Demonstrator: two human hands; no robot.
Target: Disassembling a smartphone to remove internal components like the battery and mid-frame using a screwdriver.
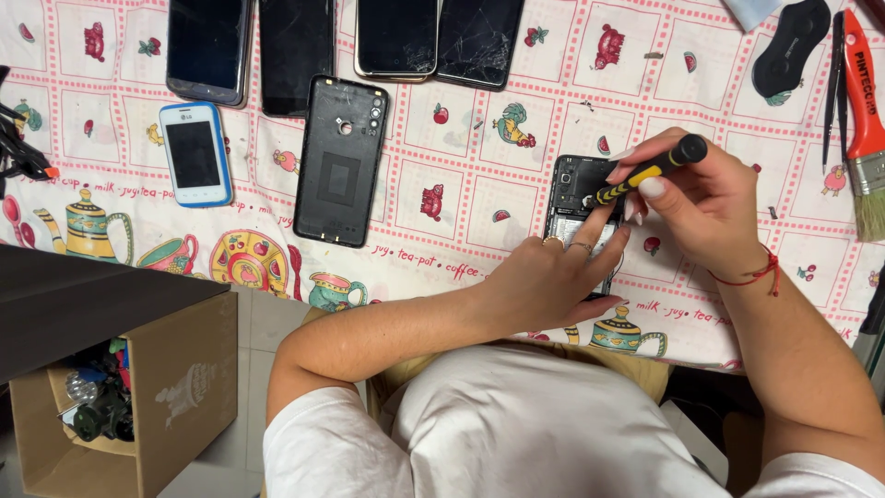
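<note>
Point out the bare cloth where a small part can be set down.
Free: between the black back cover and the opened phone. Also right of the right hand, short of the paintbrush. Crowded: the phone row along the top.
</note>
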